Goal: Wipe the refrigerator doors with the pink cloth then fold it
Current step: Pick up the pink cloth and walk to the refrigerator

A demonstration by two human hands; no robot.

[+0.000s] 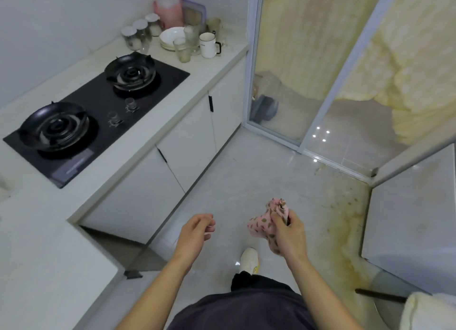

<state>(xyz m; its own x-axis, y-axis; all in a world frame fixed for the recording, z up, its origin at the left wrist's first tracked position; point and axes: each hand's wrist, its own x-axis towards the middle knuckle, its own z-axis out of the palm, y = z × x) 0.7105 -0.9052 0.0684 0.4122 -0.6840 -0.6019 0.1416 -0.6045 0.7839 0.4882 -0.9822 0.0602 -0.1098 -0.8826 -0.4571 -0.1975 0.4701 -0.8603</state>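
My right hand (290, 233) grips a bunched pink cloth (262, 224) with small brown spots, held low over the floor in front of me. Part of the cloth sticks out above and to the left of my fingers. My left hand (197, 232) hangs beside it, fingers loosely curled and holding nothing, a short gap away from the cloth. A pale grey refrigerator door (412, 218) stands at the right edge of the view, its lower corner near the floor.
A white counter (148, 122) with a black two-burner gas hob (98, 107) runs along the left. Jars, cups and plates (177, 38) crowd its far end. A glass sliding door (320, 82) closes the far side. My shoe (249, 259) is on the tiled floor.
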